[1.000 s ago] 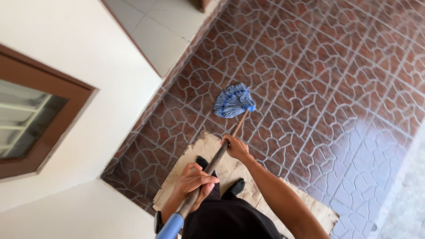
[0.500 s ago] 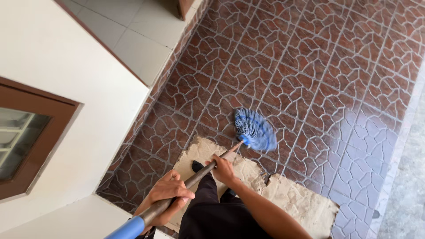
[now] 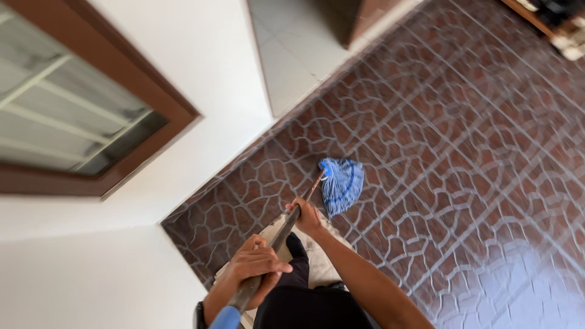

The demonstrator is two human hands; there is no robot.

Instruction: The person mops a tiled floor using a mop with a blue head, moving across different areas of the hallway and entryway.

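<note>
I hold a mop by its long brown handle (image 3: 286, 226), which ends in a blue grip at the bottom of the head view. My left hand (image 3: 256, 265) is closed around the handle's upper part near the blue grip. Lower down the shaft, my right hand (image 3: 306, 217) grips it closer to the head. The blue string mop head (image 3: 340, 184) lies on the brown patterned floor tiles (image 3: 439, 152) just ahead of me. My dark trousers and black shoe (image 3: 297, 246) stand on a piece of cardboard (image 3: 317, 268).
A white wall with a brown-framed window (image 3: 79, 122) rises at my left. Pale floor tiles (image 3: 292, 55) lie beyond the wall's corner. The floor at the lower right shines wet. Some objects sit at the far top right corner.
The mop head swung from left to right and now sits close in front of my feet. The view turned left and tilted, bringing the window much closer.
</note>
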